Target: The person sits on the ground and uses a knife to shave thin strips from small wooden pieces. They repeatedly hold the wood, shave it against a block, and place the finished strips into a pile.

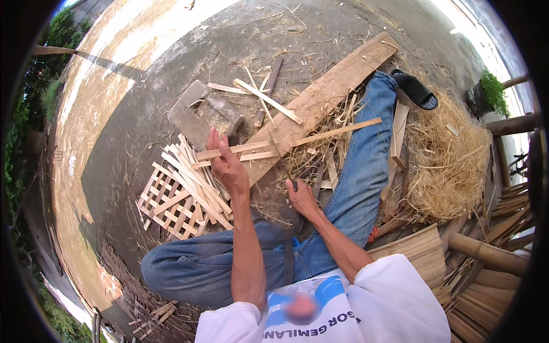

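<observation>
My left hand [229, 170] grips pale bamboo strips [255, 147] near their left ends, between thumb and fingers. They lie across a long wooden plank [327, 86] that slants away to the far right. In my right hand [303, 199] is a knife [284, 164] with a dark handle. Its narrow blade points up and left, meeting the strips over the plank. Right of the blade, a long strip [337, 132] runs on in line with them, over my outstretched leg. Whether blade and strips touch cannot be made out.
Left of my hand, a pile of cut strips [191, 186] overlaps a woven lattice [166, 203]. Beyond stands a concrete block [203, 111] near loose strips [257, 94]. Fine shavings [452, 166] heap up at right, beside my sandal [416, 90]. Bamboo poles [486, 251] border the right side.
</observation>
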Motion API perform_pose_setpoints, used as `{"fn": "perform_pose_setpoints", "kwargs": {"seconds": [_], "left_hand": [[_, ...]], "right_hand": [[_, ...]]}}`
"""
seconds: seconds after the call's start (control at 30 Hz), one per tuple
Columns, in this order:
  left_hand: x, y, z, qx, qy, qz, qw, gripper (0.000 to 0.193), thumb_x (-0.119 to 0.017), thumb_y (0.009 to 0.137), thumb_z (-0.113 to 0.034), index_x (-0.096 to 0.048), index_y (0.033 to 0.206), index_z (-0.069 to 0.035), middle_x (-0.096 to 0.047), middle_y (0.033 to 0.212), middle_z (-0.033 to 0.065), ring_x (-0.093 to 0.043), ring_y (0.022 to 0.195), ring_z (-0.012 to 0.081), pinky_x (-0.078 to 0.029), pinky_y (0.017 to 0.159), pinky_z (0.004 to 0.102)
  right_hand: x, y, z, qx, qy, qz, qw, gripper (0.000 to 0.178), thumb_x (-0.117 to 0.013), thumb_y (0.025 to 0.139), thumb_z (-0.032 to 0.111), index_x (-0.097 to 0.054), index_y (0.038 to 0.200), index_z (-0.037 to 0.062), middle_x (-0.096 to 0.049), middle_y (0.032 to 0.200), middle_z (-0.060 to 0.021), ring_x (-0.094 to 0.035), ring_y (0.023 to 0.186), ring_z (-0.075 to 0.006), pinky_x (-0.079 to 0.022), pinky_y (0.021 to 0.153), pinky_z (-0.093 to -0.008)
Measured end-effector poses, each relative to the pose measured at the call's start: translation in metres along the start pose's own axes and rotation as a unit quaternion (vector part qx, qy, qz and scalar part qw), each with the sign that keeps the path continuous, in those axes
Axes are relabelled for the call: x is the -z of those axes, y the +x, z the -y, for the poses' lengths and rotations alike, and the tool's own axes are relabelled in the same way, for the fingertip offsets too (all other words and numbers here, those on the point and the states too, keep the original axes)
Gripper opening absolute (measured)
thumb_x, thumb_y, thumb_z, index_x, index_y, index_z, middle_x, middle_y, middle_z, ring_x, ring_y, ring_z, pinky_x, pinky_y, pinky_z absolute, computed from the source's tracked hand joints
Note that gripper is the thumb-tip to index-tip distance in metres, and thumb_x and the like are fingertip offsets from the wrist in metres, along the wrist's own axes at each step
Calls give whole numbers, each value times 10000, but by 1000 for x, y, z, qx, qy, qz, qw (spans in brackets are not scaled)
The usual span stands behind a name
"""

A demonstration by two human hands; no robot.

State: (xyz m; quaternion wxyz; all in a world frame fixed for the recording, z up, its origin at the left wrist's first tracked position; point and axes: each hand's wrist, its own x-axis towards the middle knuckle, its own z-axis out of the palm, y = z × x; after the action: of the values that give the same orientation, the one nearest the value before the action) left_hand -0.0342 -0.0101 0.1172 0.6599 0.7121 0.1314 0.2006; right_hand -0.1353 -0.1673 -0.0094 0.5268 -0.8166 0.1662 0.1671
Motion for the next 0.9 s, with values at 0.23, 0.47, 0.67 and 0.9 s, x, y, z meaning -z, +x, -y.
{"fn": "perform_pose_setpoints", "kwargs": {"seconds": [0.23, 0.47, 0.67, 0.9], "left_hand": [[3, 0, -1, 28, -8, -6, 1000, 415, -356, 1133, -206, -429, 1526, -94, -450, 1559, 172, -491, 1415, 335, -578, 1008, 462], [1, 2, 5, -14, -8, 10, 1000, 404, -370, 1133, -195, -434, 1517, -89, -465, 1544, 180, -518, 1388, 329, -569, 1015, 423], [4, 0, 10, -28, -5, 12, 1000, 396, -365, 1130, -161, -444, 1509, -79, -477, 1533, 187, -521, 1385, 332, -498, 1104, 390], [6, -4, 15, -24, -9, 22, 999, 399, -373, 1122, -119, -429, 1504, -17, -463, 1536, 184, -523, 1380, 323, -471, 1147, 393]], "right_hand": [[4, -8, 11, 7, -34, -46, 998, 491, -561, 1032, 448, -617, 980, -37, -666, 732, -263, -669, 722, -474, -512, 696, -523], [1, 0, -9, 7, -45, -35, 998, 469, -547, 1035, 458, -601, 1020, -8, -670, 769, -284, -679, 787, -485, -506, 732, -556], [4, -21, 8, 71, -80, -6, 994, 472, -553, 1031, 443, -592, 1006, -26, -675, 781, -287, -679, 797, -492, -515, 731, -546], [2, -12, 3, 53, -92, -40, 994, 535, -532, 1031, 476, -625, 992, -49, -683, 779, -274, -687, 794, -486, -520, 739, -537]]}}
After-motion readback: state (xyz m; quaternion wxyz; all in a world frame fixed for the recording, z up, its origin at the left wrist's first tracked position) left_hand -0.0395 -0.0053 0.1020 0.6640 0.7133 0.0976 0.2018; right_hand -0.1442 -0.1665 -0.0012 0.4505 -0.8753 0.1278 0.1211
